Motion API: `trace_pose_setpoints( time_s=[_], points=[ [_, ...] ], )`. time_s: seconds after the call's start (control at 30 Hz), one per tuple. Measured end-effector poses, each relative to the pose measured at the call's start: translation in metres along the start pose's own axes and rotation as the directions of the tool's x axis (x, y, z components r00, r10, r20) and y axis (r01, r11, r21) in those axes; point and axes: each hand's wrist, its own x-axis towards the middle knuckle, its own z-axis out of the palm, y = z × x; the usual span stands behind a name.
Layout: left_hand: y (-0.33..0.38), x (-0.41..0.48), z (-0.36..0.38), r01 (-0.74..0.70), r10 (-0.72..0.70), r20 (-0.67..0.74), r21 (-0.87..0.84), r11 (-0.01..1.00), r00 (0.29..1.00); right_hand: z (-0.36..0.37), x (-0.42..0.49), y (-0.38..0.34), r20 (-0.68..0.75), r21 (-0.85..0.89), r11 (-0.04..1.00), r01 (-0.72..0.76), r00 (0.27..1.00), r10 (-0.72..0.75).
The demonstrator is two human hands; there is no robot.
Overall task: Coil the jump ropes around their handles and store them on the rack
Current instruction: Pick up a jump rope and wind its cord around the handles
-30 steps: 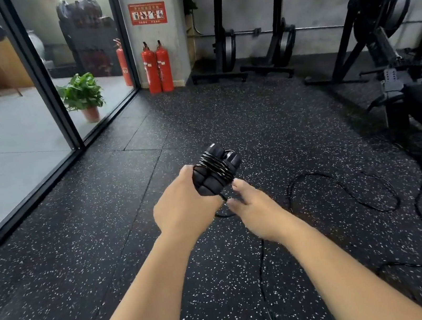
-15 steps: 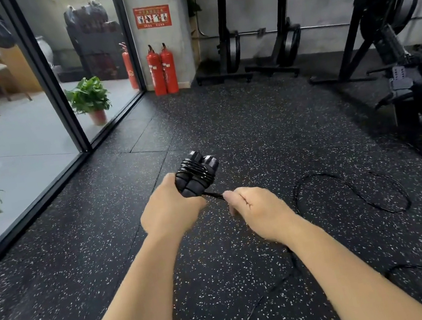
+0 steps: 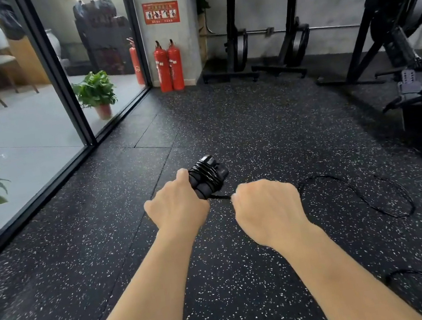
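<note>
so that each turn lies tight, the left hand (image 3: 177, 209) grips the paired handles (image 3: 208, 176) mid-frame while the right hand (image 3: 267, 206) pinches the rope (image 3: 377, 202) taut beside them.

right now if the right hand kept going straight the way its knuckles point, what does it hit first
Most likely the jump rope handles, wrapped in black rope and gripped by the left hand. The right hand pinches the taut rope and its knuckles face along it towards the bundle. Depth is hard to judge.
</note>
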Motion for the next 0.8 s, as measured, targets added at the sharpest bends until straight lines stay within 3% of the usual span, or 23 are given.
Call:
trace_pose_setpoints(
  time_s=[0.1, 0.17, 0.33, 0.53, 0.7, 0.8],
  points=[
    [0.006, -0.006, 0.000, -0.159, 0.155, 0.033, 0.187, 0.969, 0.987, -0.007, 0.003, 0.007, -0.101, -0.004, 0.993, 0.114, 0.988, -0.114],
    [0.013, -0.012, 0.002, -0.324, 0.307, 0.105, 0.259, 0.910, 0.946, -0.010, 0.006, 0.017, -0.089, -0.013, 0.987, 0.157, 0.983, -0.158],
    [0.024, -0.023, 0.004, -0.680, 0.618, 0.297, 0.195, 0.707, 0.728, -0.004, 0.014, 0.044, 0.027, 0.118, 0.986, 0.116, 0.992, -0.119],
    [0.023, -0.027, -0.012, -0.791, 0.759, 0.262, 0.032, 0.611, 0.597, 0.007, 0.017, 0.066, 0.039, 0.485, 0.874, 0.025, 0.998, -0.050],
    [0.033, -0.042, -0.015, -0.846, 0.837, 0.204, -0.068, 0.530, 0.508, 0.004, 0.015, 0.077, 0.045, 0.766, 0.643, -0.006, 0.998, -0.045],
    [0.035, -0.046, -0.018, -0.853, 0.857, 0.141, -0.106, 0.511, 0.496, 0.004, 0.010, 0.077, 0.154, 0.866, 0.483, -0.127, 0.988, -0.016]
  ],
)
